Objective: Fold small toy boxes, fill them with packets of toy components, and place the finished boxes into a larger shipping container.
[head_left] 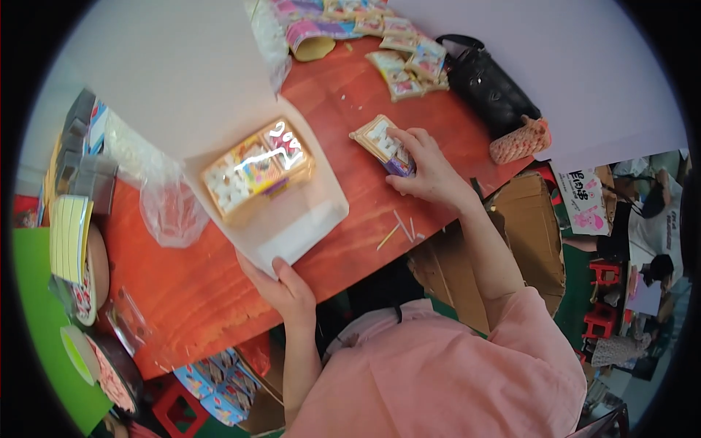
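With my left hand (283,288), I grip the near edge of an open white cardboard box (296,237) that sits tilted on the red table. My thumb lies on the box's edge and the other fingers go under or behind it. Inside the box, toward its far left, rest shiny snack packets (255,168) in gold, white and purple wrappers. Over to the right, my right hand (432,164) has its fingers and thumb around a similar small snack packet (381,142), just at or above the tabletop. Whether that packet touches the table I cannot tell.
More snack packets (409,66) lie loose at the far side. A black handbag (493,87) and a pink woven pouch (515,142) rest at the right edge. A clear plastic bag (171,208) is left of the box. Thin sticks (401,230) lie near the front edge, above a brown carton (522,241).
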Tool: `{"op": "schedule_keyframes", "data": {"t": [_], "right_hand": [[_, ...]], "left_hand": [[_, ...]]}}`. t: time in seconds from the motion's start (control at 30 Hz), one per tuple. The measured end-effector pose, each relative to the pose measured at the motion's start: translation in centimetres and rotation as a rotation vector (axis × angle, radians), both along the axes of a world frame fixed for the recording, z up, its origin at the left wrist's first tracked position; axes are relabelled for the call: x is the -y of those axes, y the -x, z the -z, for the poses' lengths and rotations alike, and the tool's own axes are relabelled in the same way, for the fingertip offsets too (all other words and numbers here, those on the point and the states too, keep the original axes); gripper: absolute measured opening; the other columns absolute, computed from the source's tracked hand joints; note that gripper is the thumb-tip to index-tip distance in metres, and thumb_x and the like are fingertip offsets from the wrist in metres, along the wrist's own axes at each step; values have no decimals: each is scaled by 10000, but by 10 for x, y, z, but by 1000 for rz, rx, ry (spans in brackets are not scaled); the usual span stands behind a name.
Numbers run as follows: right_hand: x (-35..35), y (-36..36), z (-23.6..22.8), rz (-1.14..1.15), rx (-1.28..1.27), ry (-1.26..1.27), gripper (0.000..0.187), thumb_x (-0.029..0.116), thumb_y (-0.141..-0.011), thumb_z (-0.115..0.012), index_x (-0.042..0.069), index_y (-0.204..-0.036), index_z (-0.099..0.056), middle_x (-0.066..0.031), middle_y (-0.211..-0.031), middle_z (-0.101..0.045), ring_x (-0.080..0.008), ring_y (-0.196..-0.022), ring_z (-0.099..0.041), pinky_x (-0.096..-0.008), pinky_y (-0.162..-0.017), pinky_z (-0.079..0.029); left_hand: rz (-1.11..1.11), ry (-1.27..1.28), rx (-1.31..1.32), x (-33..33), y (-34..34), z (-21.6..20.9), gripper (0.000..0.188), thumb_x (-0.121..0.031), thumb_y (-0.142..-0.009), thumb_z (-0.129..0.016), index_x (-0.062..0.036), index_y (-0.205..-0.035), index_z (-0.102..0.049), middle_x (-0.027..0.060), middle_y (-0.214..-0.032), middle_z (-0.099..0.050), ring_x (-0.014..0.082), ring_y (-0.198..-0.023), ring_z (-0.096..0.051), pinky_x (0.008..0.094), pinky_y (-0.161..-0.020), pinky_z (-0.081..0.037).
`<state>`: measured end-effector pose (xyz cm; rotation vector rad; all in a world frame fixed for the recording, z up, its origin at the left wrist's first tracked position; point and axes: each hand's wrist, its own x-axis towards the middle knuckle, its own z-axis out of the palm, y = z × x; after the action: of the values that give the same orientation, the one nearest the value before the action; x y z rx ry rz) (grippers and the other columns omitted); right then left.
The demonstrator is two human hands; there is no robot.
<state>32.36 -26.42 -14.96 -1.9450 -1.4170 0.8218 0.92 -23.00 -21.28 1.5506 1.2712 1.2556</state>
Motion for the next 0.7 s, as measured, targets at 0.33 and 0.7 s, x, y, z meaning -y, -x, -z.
{"op": "schedule_keyframes", "data": {"t": [0.33,0.7], "right_hand": [[4,1,9,178,192,-185,747,376,-858,-797,38,-1453,-496,-187,-1328,-528,-355,-1233,-538,-435,-1028,-461],[-4,-19,19,22,382,-42,710,260,-821,-789,42,-1428,-495,-221,-1210,-573,-349,-1028,-632,-454,-842,-565]], "left_hand": [[-9,-75,-68,-2,2,-4,659,-345,-1093,-451,60,-1573,-252,249,-1570,-373,355,-1436,-415,432,-1169,-341],[12,-130,34,-3,-3,-7,776,-258,-1019,-555,46,-1612,-156,260,-1623,-295,390,-1474,-365,457,-1211,-296]]}}
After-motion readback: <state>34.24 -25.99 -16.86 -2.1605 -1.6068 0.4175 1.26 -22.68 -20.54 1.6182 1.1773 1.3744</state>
